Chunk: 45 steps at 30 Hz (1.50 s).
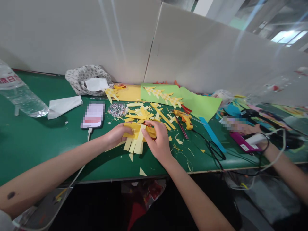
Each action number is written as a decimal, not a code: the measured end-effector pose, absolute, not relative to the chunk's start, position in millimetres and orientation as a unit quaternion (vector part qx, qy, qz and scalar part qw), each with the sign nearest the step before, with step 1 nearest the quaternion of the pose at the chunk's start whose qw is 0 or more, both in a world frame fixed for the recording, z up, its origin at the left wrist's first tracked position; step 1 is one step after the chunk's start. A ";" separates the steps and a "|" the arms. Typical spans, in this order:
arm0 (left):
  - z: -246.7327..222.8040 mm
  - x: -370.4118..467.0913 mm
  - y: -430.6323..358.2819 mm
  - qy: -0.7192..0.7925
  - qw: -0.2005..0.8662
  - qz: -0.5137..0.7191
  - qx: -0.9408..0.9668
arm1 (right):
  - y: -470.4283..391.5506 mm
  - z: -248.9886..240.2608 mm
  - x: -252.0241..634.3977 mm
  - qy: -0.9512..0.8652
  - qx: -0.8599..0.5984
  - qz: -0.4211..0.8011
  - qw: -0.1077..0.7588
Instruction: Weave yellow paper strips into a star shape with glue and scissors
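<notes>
The left hand [116, 136] and right hand [160, 141] pinch yellow paper strips [139, 141] between nearly closed fingers [149, 138]; best keep crossings flat, snug.

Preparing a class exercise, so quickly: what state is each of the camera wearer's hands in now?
Left hand: closed, holding the yellow paper strips.
Right hand: closed, holding the same strips.

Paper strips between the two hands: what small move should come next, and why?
Perhaps the right hand should press the pale strip flat against the darker strip: they cross beside its thumb, the left hand pinches the darker one, and pale ends spread below.
</notes>
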<state>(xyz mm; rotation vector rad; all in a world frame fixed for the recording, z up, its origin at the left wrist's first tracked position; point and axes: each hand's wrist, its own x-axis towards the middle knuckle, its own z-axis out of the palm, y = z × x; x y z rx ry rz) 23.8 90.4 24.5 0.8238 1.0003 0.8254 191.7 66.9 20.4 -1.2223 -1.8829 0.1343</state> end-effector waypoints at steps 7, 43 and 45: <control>24.9 23.9 91.1 0.456 0.723 0.372 0.362 | 77.8 8.7 195.7 -0.721 -0.531 0.159 0.415; 25.2 21.9 98.4 0.306 0.833 0.334 0.317 | 78.7 12.3 198.8 -0.662 -0.528 0.227 0.482; 24.7 21.9 97.5 0.320 0.822 0.343 0.324 | 78.2 13.2 198.4 -0.658 -0.531 0.230 0.482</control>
